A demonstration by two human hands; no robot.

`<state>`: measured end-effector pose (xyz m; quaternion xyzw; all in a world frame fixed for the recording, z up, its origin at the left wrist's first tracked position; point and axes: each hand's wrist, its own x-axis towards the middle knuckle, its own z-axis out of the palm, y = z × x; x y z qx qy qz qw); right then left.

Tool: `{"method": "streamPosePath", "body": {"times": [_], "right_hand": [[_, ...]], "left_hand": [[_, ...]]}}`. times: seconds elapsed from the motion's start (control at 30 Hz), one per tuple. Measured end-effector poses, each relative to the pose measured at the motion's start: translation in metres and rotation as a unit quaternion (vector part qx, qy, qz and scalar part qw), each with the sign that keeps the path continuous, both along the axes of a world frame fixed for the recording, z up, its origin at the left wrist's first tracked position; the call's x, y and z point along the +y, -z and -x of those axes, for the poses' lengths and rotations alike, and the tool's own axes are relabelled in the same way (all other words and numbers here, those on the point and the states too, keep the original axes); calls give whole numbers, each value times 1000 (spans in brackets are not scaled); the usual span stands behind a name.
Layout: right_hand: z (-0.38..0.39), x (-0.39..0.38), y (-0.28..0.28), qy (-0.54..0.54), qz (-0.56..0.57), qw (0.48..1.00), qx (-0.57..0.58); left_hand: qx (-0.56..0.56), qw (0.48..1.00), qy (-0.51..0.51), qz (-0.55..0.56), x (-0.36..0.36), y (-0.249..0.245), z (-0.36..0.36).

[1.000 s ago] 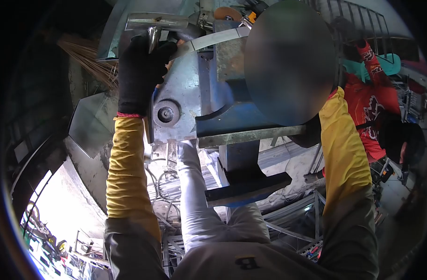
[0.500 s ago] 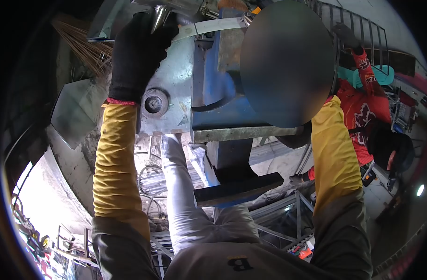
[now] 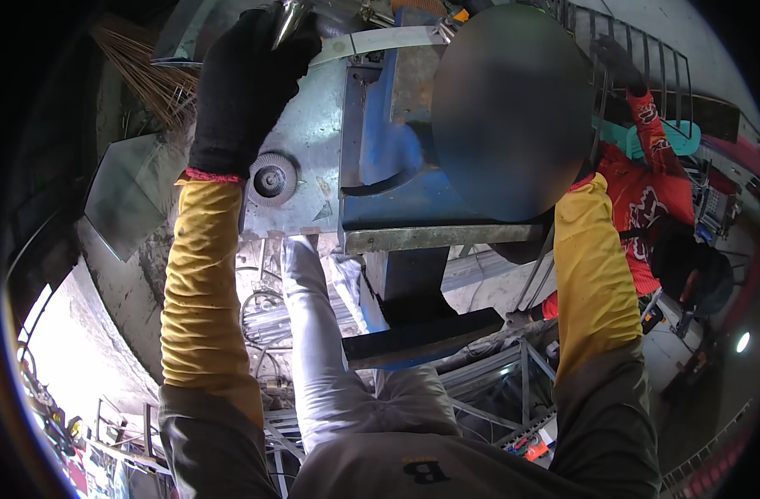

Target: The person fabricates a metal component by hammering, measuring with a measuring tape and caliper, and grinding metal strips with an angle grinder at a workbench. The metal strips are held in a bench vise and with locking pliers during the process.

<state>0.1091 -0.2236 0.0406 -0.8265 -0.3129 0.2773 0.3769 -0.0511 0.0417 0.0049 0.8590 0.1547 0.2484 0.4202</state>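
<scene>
My left hand (image 3: 249,96), in a black glove with a red cuff, is closed round a shiny metal handle (image 3: 291,23) at the top of the view. What the handle belongs to is mostly cut off or hidden. Beside that hand a curved flat metal strip (image 3: 380,39) runs rightward across a blue bench vise (image 3: 405,195). A dark blurred oval covers my right hand; only its red cuff and yellow sleeve (image 3: 598,258) show, so its fingers and anything in them are hidden. On the metal bench top (image 3: 313,141) below my left hand lies a round flap disc (image 3: 272,179).
At right, a co-worker in a red shirt (image 3: 634,200) reaches a gloved hand (image 3: 617,60) toward a barred metal frame (image 3: 667,66). Thin rods (image 3: 147,71) and a glass-like panel (image 3: 126,195) are at left. Metal frames (image 3: 505,378) lie below the bench.
My left hand has shifted slightly downward with the metal handle, and more of the handle's upper part is out of view. The whole view has moved a little; the strip remains across the vise.
</scene>
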Motion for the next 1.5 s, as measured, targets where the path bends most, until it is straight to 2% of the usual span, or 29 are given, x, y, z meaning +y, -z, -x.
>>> {"method": "streamPosePath", "body": {"times": [0.07,0.13,0.2,0.37,0.47,0.53,0.77,0.83,0.9,0.97,1.0,1.03,1.1,1.2,1.23,1.27,1.3,1.37,1.4,1.43,1.5], "right_hand": [[0,0,-1,-2,10,1000,-2],[-2,-3,3,-14,5,1000,-25],[-2,-2,4,-26,0,999,-47],[2,0,-1,4,4,1000,14],[2,1,-2,-3,20,1000,-5],[2,0,1,0,10,1000,2],[0,-3,9,12,-22,999,38],[0,-3,10,4,-25,1000,18],[3,-1,7,-3,-28,1000,0],[8,1,1,22,-12,999,31],[9,1,3,24,-14,999,31],[10,1,5,21,-5,1000,8],[12,3,3,25,-1,1000,-16],[14,2,-2,37,17,999,33],[13,0,2,-3,27,992,-120],[12,-1,7,-39,38,961,-270],[12,-1,9,-26,30,962,-271],[12,0,12,-19,54,957,-284],[13,1,12,-17,72,943,-325],[15,1,11,-5,65,944,-325],[18,2,7,-1,77,940,-333]], "left_hand": [[56,992,-19,107,-2,-7,0],[48,988,-15,149,-3,-4,0],[43,990,-14,134,-3,-3,0],[68,990,-11,123,-1,-4,-1],[46,984,-2,172,-2,-4,-1],[73,974,-11,215,-4,-9,-1],[26,974,-6,224,-4,-1,-2],[81,977,-17,194,-3,-8,-1],[61,981,-17,184,-4,-5,-1],[43,984,-17,172,7,16,2],[35,997,55,-48,29,47,9],[26,955,126,-267,42,62,11],[9,949,101,-299,39,52,9],[-6,923,83,-375,48,32,4],[-2,904,84,-418,54,24,2],[14,890,90,-446,57,14,3],[10,884,99,-457,57,0,2],[43,905,183,-381,53,-25,-3],[9,863,214,-458,51,-35,-10],[31,889,221,-400,47,-29,-13],[55,895,234,-375,27,-51,-20]]}}
